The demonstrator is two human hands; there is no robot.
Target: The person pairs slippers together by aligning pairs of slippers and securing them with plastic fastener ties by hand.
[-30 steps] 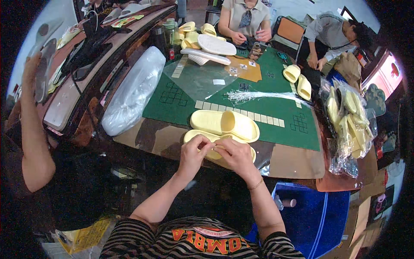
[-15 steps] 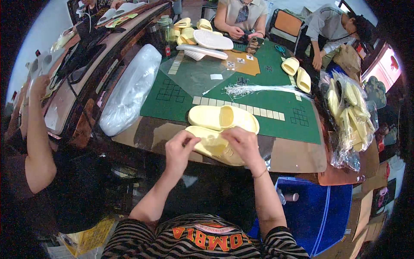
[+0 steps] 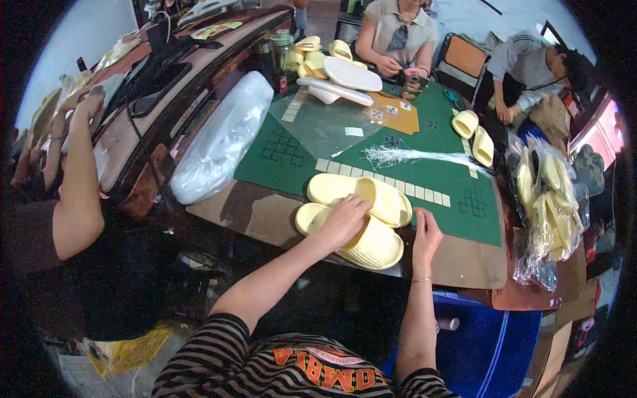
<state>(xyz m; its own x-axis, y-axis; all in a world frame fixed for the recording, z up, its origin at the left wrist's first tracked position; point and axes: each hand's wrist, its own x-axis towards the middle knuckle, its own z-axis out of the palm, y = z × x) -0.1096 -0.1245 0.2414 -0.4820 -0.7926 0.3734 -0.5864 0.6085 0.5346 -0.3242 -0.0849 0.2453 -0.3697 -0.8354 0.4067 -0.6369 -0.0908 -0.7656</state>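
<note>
A pair of yellow slides lies side by side at the table's near edge, toes to the right. Across the near slide [image 3: 378, 247] reaches my left hand [image 3: 345, 222], its fingers bent down at the strap, beside the inner edge of the far slide [image 3: 332, 189]. The fingertips are partly hidden, but the hand looks closed on the near slide. Just right of the toes, my right hand [image 3: 426, 235] is raised with thumb and fingers pinched together. Whatever it holds, if anything, is too small to make out.
A clear plastic bag bundle [image 3: 222, 139] lies left on the green mat [image 3: 464, 229]. Beyond the slides are white thin ties [image 3: 424, 155], white slippers [image 3: 352, 74] and another yellow pair [image 3: 474, 136]. Bagged yellow slides [image 3: 547, 199] sit right. Other people work around.
My left hand has moved from the near slide's heel side onto its strap. My right hand has left the slide and shifted right, past the toes. The view has shifted slightly.
</note>
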